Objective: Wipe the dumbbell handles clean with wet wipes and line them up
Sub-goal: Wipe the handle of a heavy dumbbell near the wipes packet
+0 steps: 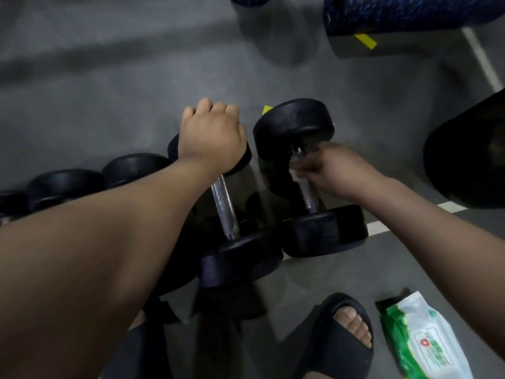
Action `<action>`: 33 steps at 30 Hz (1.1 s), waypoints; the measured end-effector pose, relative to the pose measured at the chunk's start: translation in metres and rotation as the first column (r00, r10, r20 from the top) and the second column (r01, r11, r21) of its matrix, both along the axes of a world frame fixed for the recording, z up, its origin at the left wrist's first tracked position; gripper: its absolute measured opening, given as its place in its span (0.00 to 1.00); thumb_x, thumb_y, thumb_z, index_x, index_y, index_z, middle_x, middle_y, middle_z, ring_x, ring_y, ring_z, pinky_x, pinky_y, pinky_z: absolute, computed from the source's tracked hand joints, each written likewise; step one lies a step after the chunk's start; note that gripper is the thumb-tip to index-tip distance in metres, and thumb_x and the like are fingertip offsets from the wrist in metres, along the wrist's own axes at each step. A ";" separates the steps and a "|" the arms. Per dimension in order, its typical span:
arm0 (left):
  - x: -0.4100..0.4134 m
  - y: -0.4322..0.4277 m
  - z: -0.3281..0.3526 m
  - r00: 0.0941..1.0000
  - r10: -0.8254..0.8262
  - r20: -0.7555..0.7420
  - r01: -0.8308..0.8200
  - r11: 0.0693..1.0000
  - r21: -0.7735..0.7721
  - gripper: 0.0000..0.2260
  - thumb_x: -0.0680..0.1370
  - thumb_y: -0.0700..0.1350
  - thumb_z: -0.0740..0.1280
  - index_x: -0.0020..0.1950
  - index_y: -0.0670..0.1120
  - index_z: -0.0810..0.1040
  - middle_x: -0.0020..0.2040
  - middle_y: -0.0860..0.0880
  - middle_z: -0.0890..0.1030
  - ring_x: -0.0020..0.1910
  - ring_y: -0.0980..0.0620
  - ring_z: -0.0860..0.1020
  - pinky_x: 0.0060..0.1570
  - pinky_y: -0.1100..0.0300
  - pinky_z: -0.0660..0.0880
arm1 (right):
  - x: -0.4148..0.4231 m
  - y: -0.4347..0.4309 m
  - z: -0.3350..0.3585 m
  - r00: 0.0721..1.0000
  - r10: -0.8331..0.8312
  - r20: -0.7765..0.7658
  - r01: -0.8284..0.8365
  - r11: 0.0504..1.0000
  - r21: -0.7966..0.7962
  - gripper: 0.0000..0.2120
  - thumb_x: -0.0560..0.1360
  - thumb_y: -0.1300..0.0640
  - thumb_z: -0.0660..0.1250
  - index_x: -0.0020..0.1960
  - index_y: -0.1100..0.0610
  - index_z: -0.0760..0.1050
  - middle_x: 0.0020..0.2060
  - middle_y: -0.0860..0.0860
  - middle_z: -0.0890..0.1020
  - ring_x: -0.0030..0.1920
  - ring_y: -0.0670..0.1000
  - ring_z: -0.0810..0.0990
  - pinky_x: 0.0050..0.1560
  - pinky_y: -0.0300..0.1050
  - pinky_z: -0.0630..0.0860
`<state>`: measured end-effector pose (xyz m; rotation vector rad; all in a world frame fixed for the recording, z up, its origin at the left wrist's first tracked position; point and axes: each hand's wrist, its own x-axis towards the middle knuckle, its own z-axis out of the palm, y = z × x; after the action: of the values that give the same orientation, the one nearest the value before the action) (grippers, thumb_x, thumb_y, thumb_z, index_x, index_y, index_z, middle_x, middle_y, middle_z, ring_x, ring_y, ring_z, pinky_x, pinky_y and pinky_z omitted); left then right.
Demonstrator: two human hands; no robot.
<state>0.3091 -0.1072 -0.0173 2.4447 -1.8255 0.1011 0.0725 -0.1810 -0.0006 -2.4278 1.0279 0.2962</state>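
My right hand (pixel 328 170) pinches a wet wipe (pixel 295 175) round the handle (pixel 308 195) of the end dumbbell (pixel 322 231) — mid-wipe, I judge; my left hand (pixel 213 132) grips the neighbouring dumbbell (pixel 222 203) by its far head. Straightening the row is probably still to do.

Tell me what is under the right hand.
A white wipe held on the dumbbell handle. The right hand covers most of the wipe and the handle's upper part.

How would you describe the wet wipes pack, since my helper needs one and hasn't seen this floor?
From the row of black dumbbells on the grey floor, come to the foot in the black sandal. Right of it lies the wet wipes pack, the only green-and-white thing among black gear.
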 end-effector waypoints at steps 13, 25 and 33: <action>-0.026 0.024 0.020 0.954 -0.170 -0.249 0.135 0.979 -0.151 0.11 0.73 0.44 0.60 0.53 0.45 0.76 0.53 0.46 0.77 0.57 0.42 0.69 0.58 0.51 0.63 | -0.020 0.000 -0.022 0.745 -0.645 0.172 0.519 0.722 0.458 0.11 0.76 0.47 0.73 0.43 0.54 0.82 0.36 0.55 0.85 0.36 0.54 0.83 0.47 0.57 0.83; -0.071 0.084 0.004 0.700 -0.166 -0.694 0.306 0.949 0.081 0.13 0.73 0.51 0.58 0.47 0.48 0.80 0.44 0.54 0.78 0.49 0.52 0.75 0.54 0.52 0.74 | 0.013 0.009 -0.035 0.671 -0.733 0.109 0.471 0.535 0.701 0.04 0.80 0.61 0.68 0.48 0.59 0.79 0.39 0.57 0.82 0.39 0.56 0.82 0.42 0.49 0.79; -0.087 0.094 0.019 0.662 -0.107 -0.741 0.399 0.888 0.228 0.07 0.79 0.47 0.64 0.54 0.49 0.79 0.50 0.53 0.78 0.50 0.56 0.75 0.55 0.57 0.73 | 0.007 -0.007 -0.026 0.704 -0.710 0.031 0.409 0.441 0.799 0.14 0.81 0.46 0.65 0.54 0.58 0.78 0.42 0.56 0.81 0.40 0.54 0.81 0.43 0.46 0.77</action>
<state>0.2220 -0.0129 0.0013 1.8954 -1.8532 -1.1613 0.0799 -0.1884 -0.0263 -1.1962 1.1791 -0.0062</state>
